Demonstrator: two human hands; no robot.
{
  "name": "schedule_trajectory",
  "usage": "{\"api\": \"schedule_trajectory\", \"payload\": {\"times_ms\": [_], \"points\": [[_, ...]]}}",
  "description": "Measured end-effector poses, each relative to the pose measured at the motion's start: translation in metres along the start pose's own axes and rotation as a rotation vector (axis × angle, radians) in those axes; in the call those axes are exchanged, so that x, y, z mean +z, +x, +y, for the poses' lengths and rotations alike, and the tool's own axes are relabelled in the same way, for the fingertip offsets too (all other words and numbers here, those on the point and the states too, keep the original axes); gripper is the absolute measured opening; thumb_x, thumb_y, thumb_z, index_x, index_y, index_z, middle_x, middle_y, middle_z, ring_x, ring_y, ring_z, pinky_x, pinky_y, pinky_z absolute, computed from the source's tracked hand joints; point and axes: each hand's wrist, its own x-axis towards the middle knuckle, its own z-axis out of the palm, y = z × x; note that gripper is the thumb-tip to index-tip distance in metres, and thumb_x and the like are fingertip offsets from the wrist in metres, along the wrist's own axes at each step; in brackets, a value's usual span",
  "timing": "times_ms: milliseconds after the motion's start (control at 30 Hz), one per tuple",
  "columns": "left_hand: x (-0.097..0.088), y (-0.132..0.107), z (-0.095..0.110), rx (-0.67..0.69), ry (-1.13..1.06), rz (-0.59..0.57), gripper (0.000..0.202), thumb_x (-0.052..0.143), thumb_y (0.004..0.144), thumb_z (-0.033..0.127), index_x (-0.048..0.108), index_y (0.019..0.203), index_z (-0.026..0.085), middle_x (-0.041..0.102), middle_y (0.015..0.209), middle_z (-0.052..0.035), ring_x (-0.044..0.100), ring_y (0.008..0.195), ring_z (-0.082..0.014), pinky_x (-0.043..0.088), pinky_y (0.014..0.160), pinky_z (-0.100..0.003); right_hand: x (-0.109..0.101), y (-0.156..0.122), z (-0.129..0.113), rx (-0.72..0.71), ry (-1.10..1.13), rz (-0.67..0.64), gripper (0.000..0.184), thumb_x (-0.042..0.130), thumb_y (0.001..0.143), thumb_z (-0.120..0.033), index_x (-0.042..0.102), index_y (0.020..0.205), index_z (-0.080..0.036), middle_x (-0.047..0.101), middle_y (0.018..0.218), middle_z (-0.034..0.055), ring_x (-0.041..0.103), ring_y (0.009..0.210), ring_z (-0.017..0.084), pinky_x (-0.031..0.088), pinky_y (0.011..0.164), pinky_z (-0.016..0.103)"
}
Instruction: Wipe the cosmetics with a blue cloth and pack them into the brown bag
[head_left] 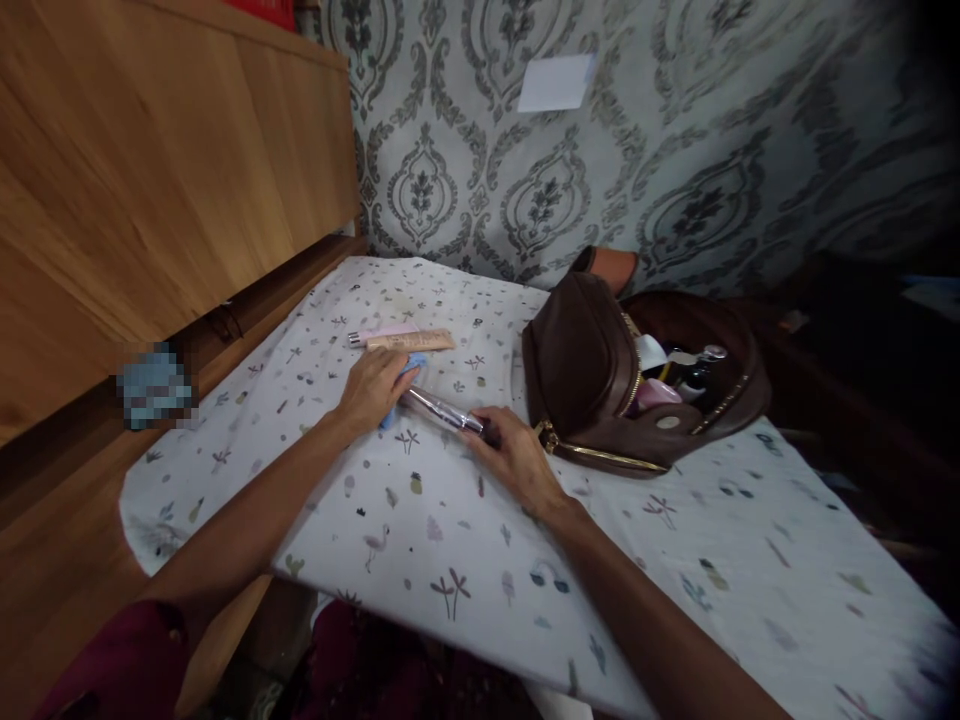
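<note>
My left hand (373, 386) is closed on a light blue cloth (409, 372) and presses it against one end of a shiny metallic tube (442, 409). My right hand (511, 455) grips the other, darker end of that tube. Both rest over a white sheet with small prints (420, 530). Just beyond my left hand lie a pink tube (382, 333) and a tan tube (412, 342), side by side.
An open brown pouch (592, 370) with several cosmetic items inside lies to the right of my hands. A wooden cabinet (150, 170) stands along the left. Patterned wallpaper (525, 170) rises behind, with a white paper slip (556, 82) on it.
</note>
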Motion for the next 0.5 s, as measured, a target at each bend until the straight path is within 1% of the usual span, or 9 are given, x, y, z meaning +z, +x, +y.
{"api": "schedule_trajectory", "payload": {"times_ms": [67,133,167,233,300,333,400,500], "points": [[-0.004,0.0,0.009,0.008,0.071,0.055,0.034,0.037,0.103,0.036,0.056,0.081,0.018,0.064,0.08,-0.0084,0.056,0.08,-0.0236,0.041,0.074,-0.036,0.001,-0.001,-0.001,0.021,-0.003,0.023,0.02,0.064,0.086,-0.031,0.063,0.102,-0.02,0.067,0.088,0.0046,0.061,0.077,0.021,0.049,0.07,0.032],[-0.006,-0.001,0.024,0.083,0.073,0.057,0.031,0.037,0.103,0.034,0.059,0.09,0.016,0.066,0.085,-0.0094,0.057,0.085,-0.0242,0.041,0.077,-0.037,0.002,-0.002,-0.001,0.008,-0.025,0.045,0.02,0.065,0.083,-0.025,0.063,0.102,-0.021,0.068,0.091,0.0047,0.06,0.078,0.02,0.048,0.068,0.031],[-0.006,-0.001,0.033,0.149,0.055,0.029,0.029,0.038,0.103,0.033,0.06,0.096,0.016,0.067,0.088,-0.0089,0.058,0.087,-0.0238,0.041,0.08,-0.037,0.003,-0.002,-0.001,-0.005,-0.041,0.053,0.019,0.066,0.082,-0.023,0.062,0.101,-0.021,0.068,0.093,0.005,0.06,0.079,0.02,0.048,0.068,0.031],[-0.003,-0.002,0.05,0.294,0.027,-0.079,0.028,0.037,0.103,0.032,0.06,0.103,0.016,0.068,0.092,-0.0071,0.059,0.089,-0.0224,0.041,0.084,-0.037,0.005,-0.001,-0.001,-0.023,-0.073,0.059,0.016,0.067,0.081,-0.022,0.062,0.096,-0.021,0.067,0.091,0.0054,0.06,0.079,0.021,0.047,0.068,0.031],[0.001,-0.002,0.061,0.362,0.034,-0.208,0.029,0.037,0.104,0.033,0.06,0.102,0.017,0.068,0.093,-0.0061,0.06,0.089,-0.0218,0.041,0.084,-0.037,0.005,0.0,-0.001,-0.019,-0.092,0.051,0.014,0.068,0.081,-0.024,0.061,0.092,-0.021,0.066,0.087,0.0047,0.059,0.077,0.02,0.047,0.067,0.031],[0.001,-0.001,0.063,0.357,0.04,-0.265,0.03,0.037,0.104,0.034,0.06,0.1,0.017,0.068,0.092,-0.006,0.061,0.089,-0.0219,0.041,0.083,-0.037,0.005,0.0,-0.001,-0.01,-0.094,0.047,0.014,0.068,0.081,-0.025,0.061,0.092,-0.021,0.065,0.085,0.0042,0.058,0.075,0.02,0.047,0.066,0.03],[-0.001,0.001,0.06,0.293,0.033,-0.35,0.031,0.038,0.103,0.037,0.06,0.096,0.017,0.068,0.09,-0.0063,0.061,0.087,-0.0219,0.042,0.08,-0.036,0.005,-0.001,-0.001,0.007,-0.086,0.042,0.016,0.068,0.081,-0.024,0.06,0.095,-0.021,0.065,0.085,0.0033,0.057,0.072,0.019,0.046,0.064,0.029],[-0.01,0.004,0.042,0.162,-0.023,-0.43,0.033,0.037,0.103,0.038,0.06,0.089,0.018,0.067,0.085,-0.0057,0.061,0.081,-0.0207,0.042,0.074,-0.033,0.005,-0.002,-0.002,0.007,-0.08,0.024,0.02,0.069,0.079,-0.021,0.06,0.098,-0.022,0.064,0.087,0.0023,0.057,0.073,0.018,0.046,0.065,0.028]]}}
